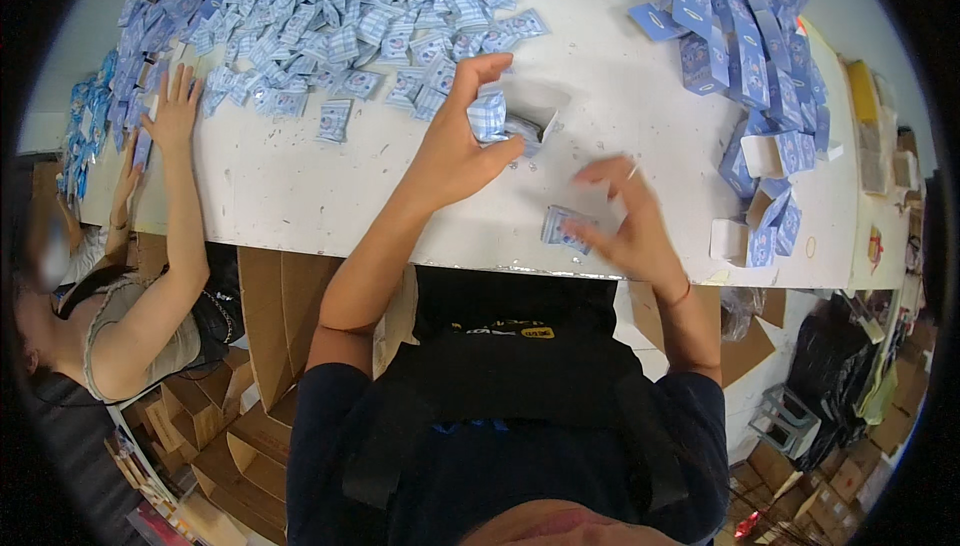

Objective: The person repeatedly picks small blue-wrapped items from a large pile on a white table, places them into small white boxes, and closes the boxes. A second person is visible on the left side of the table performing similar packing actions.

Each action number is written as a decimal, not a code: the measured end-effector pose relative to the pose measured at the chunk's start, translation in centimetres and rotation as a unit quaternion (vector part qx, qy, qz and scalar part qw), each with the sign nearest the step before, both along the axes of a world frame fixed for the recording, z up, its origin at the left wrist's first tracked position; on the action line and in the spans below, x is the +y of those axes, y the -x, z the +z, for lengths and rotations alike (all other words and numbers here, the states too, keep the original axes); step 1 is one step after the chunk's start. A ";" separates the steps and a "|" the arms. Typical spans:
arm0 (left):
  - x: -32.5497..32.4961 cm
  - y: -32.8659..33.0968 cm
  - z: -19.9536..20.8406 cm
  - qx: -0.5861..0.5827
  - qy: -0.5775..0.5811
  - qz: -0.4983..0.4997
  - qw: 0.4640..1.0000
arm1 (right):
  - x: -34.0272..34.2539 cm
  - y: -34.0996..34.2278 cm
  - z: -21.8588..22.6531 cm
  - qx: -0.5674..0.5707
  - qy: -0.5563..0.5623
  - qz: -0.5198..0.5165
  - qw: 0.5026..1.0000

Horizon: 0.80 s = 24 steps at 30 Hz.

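Note:
My left hand (460, 151) is curled at the middle of the white table, thumb and forefinger bent around a blue checked packet (488, 116). Against that packet and my thumb sits a small open box (538, 131), its pale inside showing; my fingers partly hide both. My right hand (635, 231), smeared by motion, has its fingers apart above the table near the front edge. By its thumb lies another small blue packet (568, 229); whether the thumb touches it I cannot tell. A single packet (333, 121) lies left of my left hand.
A wide heap of blue packets (330, 21) covers the far left of the white table (420, 236). Blue boxes (745, 56), some open, are piled at the right. At the left, a co-worker's hand (175, 111) rests by more boxes. Cardboard cartons (285, 316) stand below the edge.

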State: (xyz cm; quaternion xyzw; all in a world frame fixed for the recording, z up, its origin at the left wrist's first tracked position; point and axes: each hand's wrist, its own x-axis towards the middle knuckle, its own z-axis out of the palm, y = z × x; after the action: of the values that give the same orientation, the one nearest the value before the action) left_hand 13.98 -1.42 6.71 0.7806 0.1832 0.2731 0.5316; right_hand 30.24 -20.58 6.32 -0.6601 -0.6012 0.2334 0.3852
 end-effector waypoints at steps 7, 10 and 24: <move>0.4 -1.6 0.3 0.021 0.007 -0.026 0.999 | -3.1 2.2 -2.7 -0.021 0.011 -0.010 1.000; 0.8 -1.2 0.2 0.015 0.045 -0.040 0.998 | -0.7 2.0 -0.1 0.048 -0.102 -0.030 0.993; -0.8 -1.3 -2.6 -0.049 0.160 -0.005 0.986 | 7.2 1.9 3.3 -0.266 -0.191 -0.049 0.944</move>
State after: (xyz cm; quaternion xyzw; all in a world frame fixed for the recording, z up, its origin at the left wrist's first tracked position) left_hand 15.25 -2.24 4.13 0.6720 0.1941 0.2757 0.6593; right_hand 28.34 -13.35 9.66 -0.6409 -0.6821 -0.0891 0.3405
